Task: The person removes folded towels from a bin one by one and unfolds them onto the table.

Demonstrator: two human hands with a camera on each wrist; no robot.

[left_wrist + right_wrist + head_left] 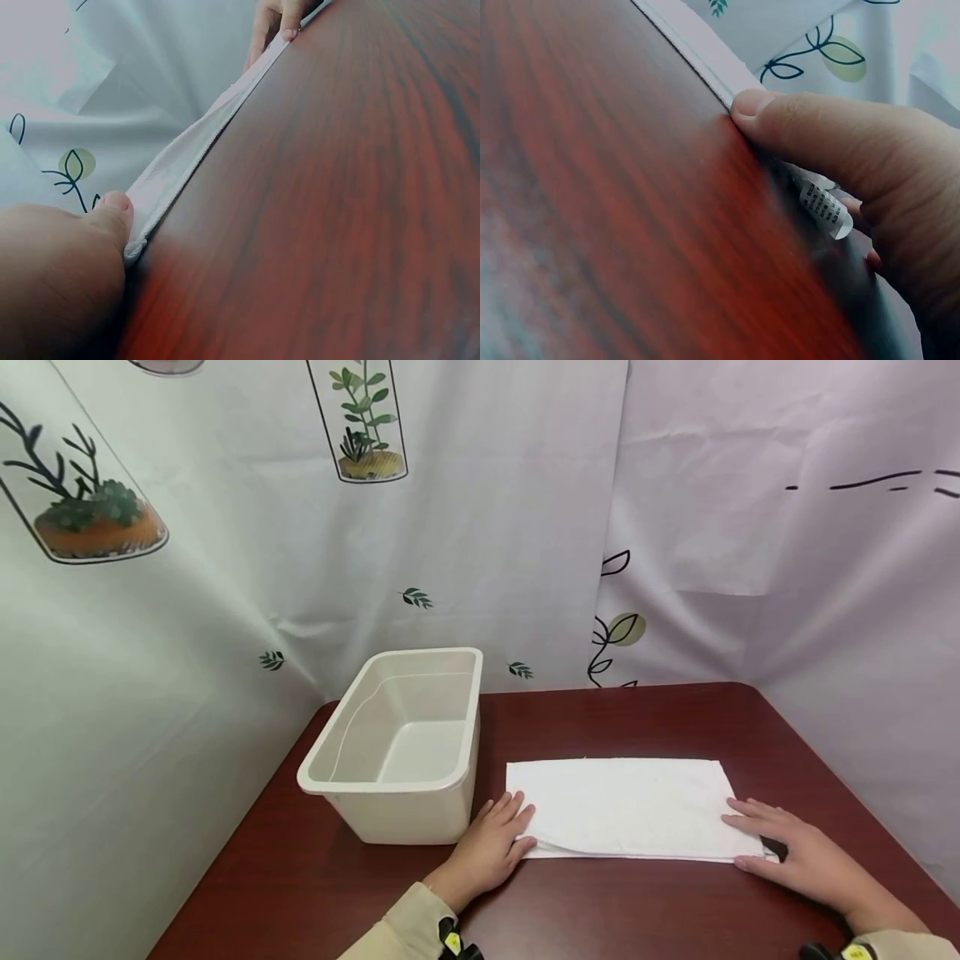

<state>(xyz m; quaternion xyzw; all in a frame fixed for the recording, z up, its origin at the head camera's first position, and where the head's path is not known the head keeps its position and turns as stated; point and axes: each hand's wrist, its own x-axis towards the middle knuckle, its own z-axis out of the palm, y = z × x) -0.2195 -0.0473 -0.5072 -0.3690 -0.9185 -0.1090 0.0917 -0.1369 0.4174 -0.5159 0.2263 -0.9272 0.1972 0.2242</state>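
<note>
A white folded cloth (630, 806), perhaps a towel, lies flat on the dark red table, its long side running left to right. My left hand (489, 845) rests on its left end with the fingers spread, the thumb (116, 214) at the front corner. On the right end lies my right hand (798, 852), fingers fairly straight and thumb (761, 109) against the front edge. A small printed white label (825, 208) shows beneath the right hand in the right wrist view. The cloth's near edge shows stacked layers, slightly uneven toward the left.
An off-white plastic tub (457, 814) stands left of the cloth, close to the left hand, with nothing seen inside. The wood-grain table (360, 893) ends at a white printed curtain (487, 527) behind and along both sides.
</note>
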